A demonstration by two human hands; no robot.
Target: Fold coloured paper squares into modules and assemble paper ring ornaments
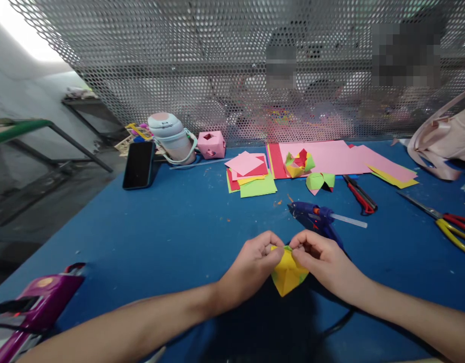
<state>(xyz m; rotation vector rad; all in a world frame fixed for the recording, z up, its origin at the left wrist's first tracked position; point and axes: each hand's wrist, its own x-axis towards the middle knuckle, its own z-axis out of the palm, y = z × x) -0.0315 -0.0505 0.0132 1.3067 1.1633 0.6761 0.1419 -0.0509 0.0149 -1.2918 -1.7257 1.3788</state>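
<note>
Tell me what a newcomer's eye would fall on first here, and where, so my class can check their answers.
Probably the bright yellow folded-paper piece, pinched between the left hand and the right hand. Next, perhaps, the dark blue plastic glue gun just beyond the right hand, then the metal scissors with red and yellow handles at the far right.
</note>
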